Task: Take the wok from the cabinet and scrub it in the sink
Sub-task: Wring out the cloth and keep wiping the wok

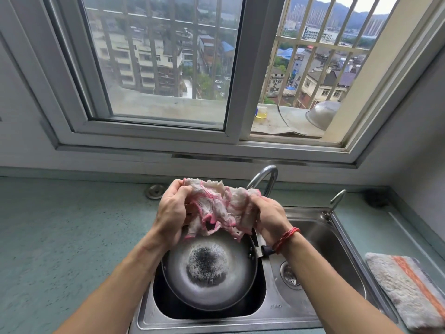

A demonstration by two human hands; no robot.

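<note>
Both hands are raised above the sink at the centre of the frame: the left hand (172,213) and the right hand (269,218) each have their fingers curled into opposite ends of a crumpled white rag with pink edging (216,208), which sags between them.

Across the upper frame runs a grey-framed sliding window (237,68) with bars beyond it. A speckled blue-green countertop (60,225) fills the left and right middle. Set into it at lower centre is a stainless steel double sink (277,307). The dark round metal wok (207,268) lies in the sink's left basin, directly below the rag, with a rough black patch at its middle and its handle (265,250) pointing right over the divider, under the right wrist.

At the lower right, a folded grey towel with an orange stripe (407,290) lies on the counter beside the sink. An upturned metal bowl (322,114) rests on the outer ledge at the upper right, with a bottle of yellow liquid (261,112) left of it. A curved chrome faucet (265,179) rises behind the rag. A red string bracelet (286,238) circles the right wrist.
</note>
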